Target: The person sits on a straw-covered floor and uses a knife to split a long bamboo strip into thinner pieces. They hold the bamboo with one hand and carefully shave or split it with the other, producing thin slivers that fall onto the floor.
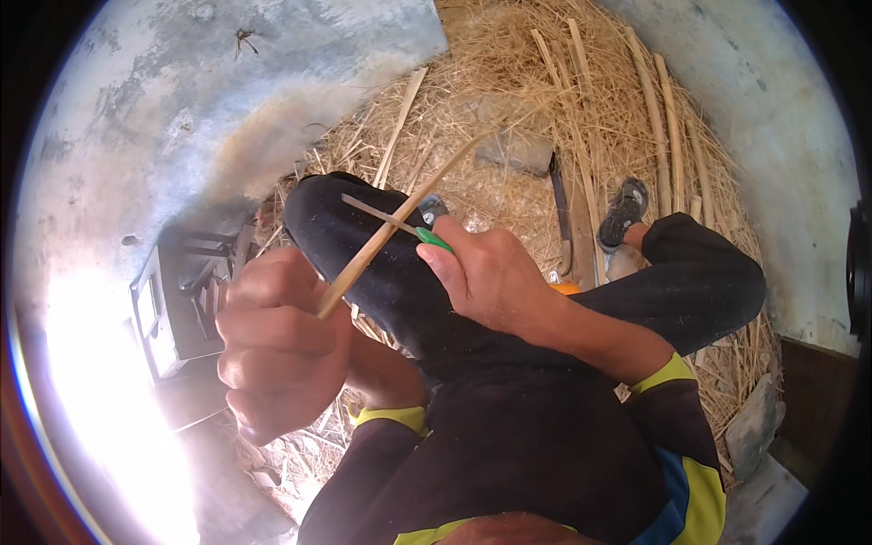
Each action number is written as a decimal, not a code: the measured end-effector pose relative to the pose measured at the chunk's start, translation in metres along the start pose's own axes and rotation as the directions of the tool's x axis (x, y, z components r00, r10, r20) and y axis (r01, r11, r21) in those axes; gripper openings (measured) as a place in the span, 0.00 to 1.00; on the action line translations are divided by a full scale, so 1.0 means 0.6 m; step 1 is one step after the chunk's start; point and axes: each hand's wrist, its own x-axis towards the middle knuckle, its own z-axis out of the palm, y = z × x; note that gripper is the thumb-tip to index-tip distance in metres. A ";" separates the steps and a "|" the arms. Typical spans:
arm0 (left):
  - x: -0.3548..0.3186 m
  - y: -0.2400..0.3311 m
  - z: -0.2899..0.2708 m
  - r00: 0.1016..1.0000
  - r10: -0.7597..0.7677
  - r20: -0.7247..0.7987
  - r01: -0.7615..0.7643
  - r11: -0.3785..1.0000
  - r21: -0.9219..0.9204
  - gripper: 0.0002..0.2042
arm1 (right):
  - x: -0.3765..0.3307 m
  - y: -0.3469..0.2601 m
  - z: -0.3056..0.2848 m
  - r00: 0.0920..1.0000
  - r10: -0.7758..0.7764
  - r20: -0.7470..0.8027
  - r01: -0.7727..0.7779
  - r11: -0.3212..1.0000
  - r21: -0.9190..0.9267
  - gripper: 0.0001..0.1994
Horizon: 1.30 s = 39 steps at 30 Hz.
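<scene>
Left hand (pixel 286 341): fisted round wooden strip (pixel 361 258)
Right hand (pixel 495 271): grips green-handled knife (pixel 432 238), blade across strip
Straw (pixel 495 54), right edge: long sticks (pixel 670 127)

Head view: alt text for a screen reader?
Left hand gripping a thin pale strip, right hand holding a green-handled knife, its blade crossing the strip. Straw and more pale strips lie beyond.

We hold our left hand (pixel 283 350) in a fist, fingers (pixel 277 327) curled in, a short stretch of left forearm (pixel 380 371) showing behind. Our right hand (pixel 495 277) is closed too, its thumb (pixel 443 270) stretched forward near the index finger (pixel 451 232), the wrist (pixel 548 313) nearly straight in line with the right forearm (pixel 613 338). The hands are apart; our bent legs (pixel 695 282) spread wide beneath.
</scene>
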 end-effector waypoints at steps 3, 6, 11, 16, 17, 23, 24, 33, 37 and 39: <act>0.002 -0.005 -0.010 0.999 0.033 0.021 -0.034 0.998 0.059 0.11 | 0.010 -0.012 0.001 1.000 0.015 0.005 -0.014 0.999 -0.052 0.16; 0.003 -0.011 -0.018 0.996 0.084 -0.041 -0.082 0.995 0.056 0.09 | 0.015 -0.026 0.003 1.000 0.018 0.011 -0.016 0.995 -0.103 0.14; -0.004 -0.016 -0.010 0.991 0.049 -0.125 -0.054 0.998 -0.039 0.09 | 0.022 0.043 0.032 0.985 0.155 -0.074 -0.165 0.975 -0.151 0.15; -0.013 -0.008 0.000 0.992 0.049 -0.114 -0.048 0.999 0.017 0.10 | 0.000 -0.009 0.008 0.998 0.049 0.035 -0.050 0.999 0.013 0.20; -0.010 -0.008 -0.001 0.992 0.046 -0.120 -0.044 0.999 0.022 0.10 | 0.008 0.004 0.009 0.995 0.094 0.018 -0.093 0.995 -0.027 0.19; -0.019 -0.013 -0.013 0.976 0.076 -0.206 -0.070 0.997 0.035 0.12 | 0.005 0.056 0.033 0.987 0.163 0.003 -0.163 0.986 -0.027 0.17; -0.017 -0.014 -0.010 0.970 0.087 -0.226 -0.075 0.995 0.063 0.12 | 0.005 0.039 0.030 0.990 0.127 0.053 -0.130 0.990 0.057 0.16; 0.003 -0.011 0.017 0.820 -0.003 -0.572 0.132 0.974 0.184 0.17 | 0.021 0.061 0.060 0.985 0.173 0.026 -0.173 0.984 0.038 0.17; 0.014 -0.011 0.034 0.721 0.086 -0.688 0.260 0.887 0.383 0.18 | 0.038 0.134 0.068 0.969 0.245 -0.010 -0.245 0.969 -0.030 0.18; 0.007 -0.011 0.032 0.715 0.092 -0.693 0.279 0.872 0.403 0.18 | 0.034 0.092 0.048 0.988 0.153 0.011 -0.153 0.988 0.033 0.19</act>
